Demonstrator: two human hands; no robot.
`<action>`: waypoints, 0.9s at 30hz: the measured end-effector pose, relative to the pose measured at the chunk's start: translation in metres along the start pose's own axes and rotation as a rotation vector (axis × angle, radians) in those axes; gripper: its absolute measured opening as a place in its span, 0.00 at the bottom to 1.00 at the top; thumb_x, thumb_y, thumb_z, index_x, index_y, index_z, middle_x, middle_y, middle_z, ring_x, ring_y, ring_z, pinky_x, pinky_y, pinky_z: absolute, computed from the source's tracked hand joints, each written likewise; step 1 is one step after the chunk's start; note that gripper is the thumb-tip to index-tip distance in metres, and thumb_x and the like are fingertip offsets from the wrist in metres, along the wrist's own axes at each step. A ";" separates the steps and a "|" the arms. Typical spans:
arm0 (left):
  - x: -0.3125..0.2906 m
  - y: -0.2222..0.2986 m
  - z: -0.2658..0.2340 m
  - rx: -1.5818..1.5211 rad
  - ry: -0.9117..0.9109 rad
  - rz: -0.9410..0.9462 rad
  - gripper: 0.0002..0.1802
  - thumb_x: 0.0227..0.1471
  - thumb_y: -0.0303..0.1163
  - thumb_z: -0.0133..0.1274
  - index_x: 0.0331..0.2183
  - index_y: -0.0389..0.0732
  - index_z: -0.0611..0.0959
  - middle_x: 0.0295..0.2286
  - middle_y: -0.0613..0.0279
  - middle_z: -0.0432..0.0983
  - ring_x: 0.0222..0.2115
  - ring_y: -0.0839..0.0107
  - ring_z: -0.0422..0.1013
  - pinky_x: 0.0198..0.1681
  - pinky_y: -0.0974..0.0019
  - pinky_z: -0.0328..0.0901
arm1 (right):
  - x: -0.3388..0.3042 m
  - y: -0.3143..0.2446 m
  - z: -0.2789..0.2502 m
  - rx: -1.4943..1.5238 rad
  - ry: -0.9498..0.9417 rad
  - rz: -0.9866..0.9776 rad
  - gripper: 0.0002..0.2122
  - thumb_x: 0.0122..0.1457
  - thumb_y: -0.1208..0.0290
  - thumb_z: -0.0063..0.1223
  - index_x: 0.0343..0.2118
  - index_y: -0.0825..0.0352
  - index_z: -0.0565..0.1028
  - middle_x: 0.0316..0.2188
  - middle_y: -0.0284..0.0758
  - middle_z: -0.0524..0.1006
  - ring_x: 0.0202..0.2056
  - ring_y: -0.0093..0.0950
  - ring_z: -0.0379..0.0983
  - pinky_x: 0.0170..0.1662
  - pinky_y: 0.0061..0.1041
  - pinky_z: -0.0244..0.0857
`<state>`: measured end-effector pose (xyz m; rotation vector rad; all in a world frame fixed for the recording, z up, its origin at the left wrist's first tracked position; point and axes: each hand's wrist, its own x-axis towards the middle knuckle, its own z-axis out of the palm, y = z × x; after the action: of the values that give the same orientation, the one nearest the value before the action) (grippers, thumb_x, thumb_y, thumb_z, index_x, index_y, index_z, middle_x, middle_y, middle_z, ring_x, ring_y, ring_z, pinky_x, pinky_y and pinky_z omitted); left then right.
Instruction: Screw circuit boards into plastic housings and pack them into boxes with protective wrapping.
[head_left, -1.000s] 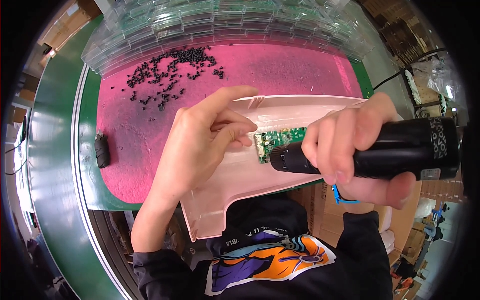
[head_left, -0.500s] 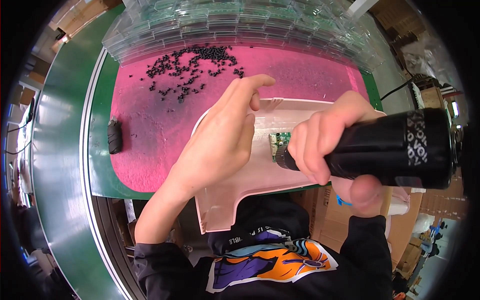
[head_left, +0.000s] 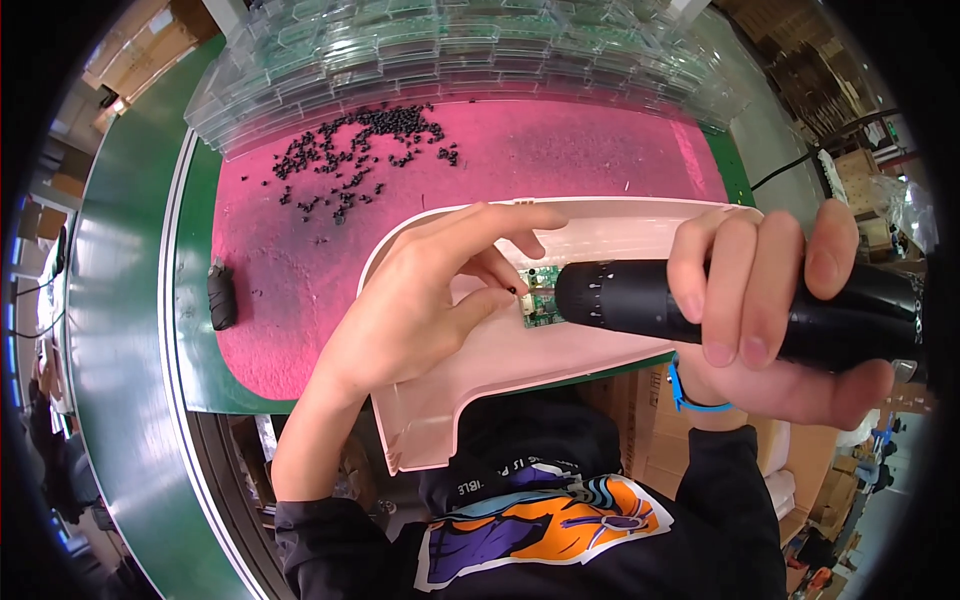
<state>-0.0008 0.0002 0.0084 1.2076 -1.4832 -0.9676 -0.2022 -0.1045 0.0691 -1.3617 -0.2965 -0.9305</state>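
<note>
My right hand (head_left: 760, 300) is closed around the body of a black electric screwdriver (head_left: 635, 295), held nearly level with its nose to the left. My left hand (head_left: 400, 310) pinches a tiny black screw (head_left: 513, 290) between thumb and fingers, close to the screwdriver's nose. Just beneath lies a small green circuit board (head_left: 545, 312), partly covered by the tool. It sits inside a pale pink plastic shell (head_left: 570, 352), whose left edge passes under my left hand and wrist.
Many loose black screws (head_left: 392, 122) lie scattered on the pink mat (head_left: 560, 150). Stacked clear plastic trays (head_left: 450, 60) line the far edge. A black wrapped object (head_left: 221, 295) rests at the mat's left side. Cardboard boxes (head_left: 640, 420) stand below the table at right.
My right hand has shifted right and turned the screwdriver, whose nose now points left over the board. The left thumb and fingers have come down beside it, with a screw now visible there.
</note>
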 end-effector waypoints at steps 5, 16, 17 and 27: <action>0.000 0.004 -0.003 -0.074 -0.030 -0.050 0.38 0.40 0.07 0.53 0.55 0.41 0.76 0.42 0.56 0.78 0.36 0.70 0.77 0.41 0.68 0.73 | 0.000 0.007 -0.006 0.000 -0.045 0.008 0.26 0.54 0.43 0.61 0.42 0.58 0.65 0.23 0.24 0.74 0.20 0.17 0.68 0.30 0.21 0.62; 0.003 -0.002 0.007 -0.066 0.046 0.015 0.31 0.41 0.11 0.58 0.50 0.37 0.79 0.41 0.55 0.81 0.37 0.67 0.78 0.42 0.66 0.73 | -0.010 -0.019 -0.031 -0.162 -0.091 0.005 0.25 0.56 0.43 0.59 0.40 0.60 0.64 0.21 0.26 0.72 0.19 0.19 0.67 0.28 0.21 0.60; 0.004 -0.003 0.004 0.050 0.055 0.055 0.28 0.42 0.12 0.59 0.49 0.37 0.80 0.40 0.55 0.81 0.37 0.66 0.78 0.42 0.66 0.72 | -0.015 -0.022 -0.031 -0.188 -0.027 0.057 0.25 0.56 0.43 0.59 0.40 0.61 0.64 0.21 0.26 0.72 0.19 0.20 0.67 0.27 0.21 0.60; 0.006 0.003 0.005 0.281 -0.040 -0.028 0.20 0.43 0.15 0.61 0.42 0.34 0.82 0.34 0.56 0.80 0.36 0.62 0.78 0.43 0.64 0.72 | -0.034 -0.026 -0.041 -0.253 0.224 0.231 0.26 0.58 0.42 0.56 0.38 0.65 0.64 0.20 0.28 0.71 0.20 0.20 0.66 0.26 0.21 0.59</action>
<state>-0.0065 -0.0049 0.0114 1.4182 -1.6788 -0.8250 -0.2551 -0.1274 0.0547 -1.4698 0.1522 -0.9367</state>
